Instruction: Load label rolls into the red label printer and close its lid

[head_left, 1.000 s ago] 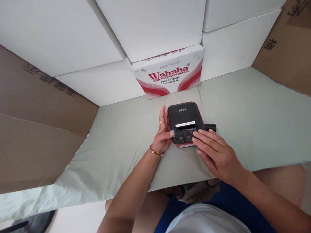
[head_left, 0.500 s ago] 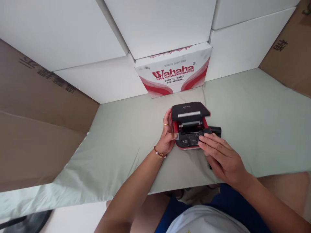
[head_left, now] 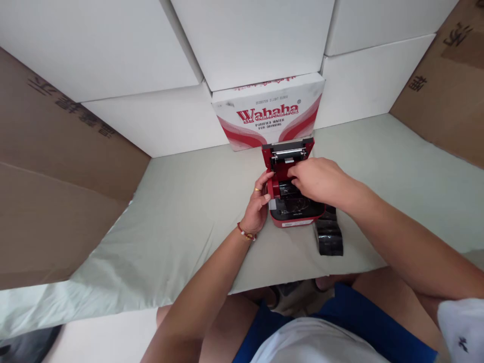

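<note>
A red and black label printer (head_left: 298,222) sits on the cloth-covered table with its lid raised toward the back. My left hand (head_left: 259,204) grips the printer's left side, thumb on the near edge and fingers behind. In the printer's bay lies a glossy dark roll (head_left: 288,188), partly covered by my right hand (head_left: 317,181). That hand reaches over the bay from the right with fingers curled and pinched near the roll's right end; what is between the fingertips is hidden. Beside the printer's right front corner lies a glossy black strip (head_left: 329,237).
Behind the printer stands a white and red Wahaha carton (head_left: 270,118), with large white boxes (head_left: 257,40) around it. Brown cardboard walls stand at left (head_left: 56,176) and right (head_left: 446,101). The table's front edge runs just above my lap.
The printer's lid has swung from partly raised to wide open. My right hand has moved from the printer's front right up into its bay, and the black strip shows more fully.
</note>
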`<state>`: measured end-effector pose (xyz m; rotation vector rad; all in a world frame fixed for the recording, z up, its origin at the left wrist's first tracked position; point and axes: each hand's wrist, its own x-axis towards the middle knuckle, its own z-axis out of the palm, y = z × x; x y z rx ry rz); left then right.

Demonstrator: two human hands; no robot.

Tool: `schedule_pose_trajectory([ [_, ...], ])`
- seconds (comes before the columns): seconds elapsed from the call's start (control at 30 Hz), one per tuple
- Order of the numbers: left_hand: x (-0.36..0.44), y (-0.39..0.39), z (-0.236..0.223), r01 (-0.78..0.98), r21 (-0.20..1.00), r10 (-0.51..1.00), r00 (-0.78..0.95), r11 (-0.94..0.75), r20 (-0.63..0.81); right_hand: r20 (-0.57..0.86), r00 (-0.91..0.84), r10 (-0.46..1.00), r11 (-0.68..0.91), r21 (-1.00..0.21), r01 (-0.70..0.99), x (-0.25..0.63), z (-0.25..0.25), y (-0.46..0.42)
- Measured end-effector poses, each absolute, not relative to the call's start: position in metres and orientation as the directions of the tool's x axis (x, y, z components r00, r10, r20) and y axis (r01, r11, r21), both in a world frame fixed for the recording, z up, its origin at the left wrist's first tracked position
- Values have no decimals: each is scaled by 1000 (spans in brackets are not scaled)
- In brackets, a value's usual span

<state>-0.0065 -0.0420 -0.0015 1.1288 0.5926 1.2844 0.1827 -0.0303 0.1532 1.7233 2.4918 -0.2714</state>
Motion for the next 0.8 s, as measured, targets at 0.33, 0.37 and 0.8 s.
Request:
schedule_pose_trajectory([
  [0.33,-6,-34,-6,-323,937,971,145,-134,189,-242,-319,916,326,-10,945,161,145,-28],
  [0.37,-6,-34,-6,-314,939,972,138,-138,189,-221,-316,923,319,-23,947,164,152,-36],
  [0.8,-3,-34,-6,-400,915,989,108,-47,98,-257,-185,948,100,-313,945,352,105,-83],
])
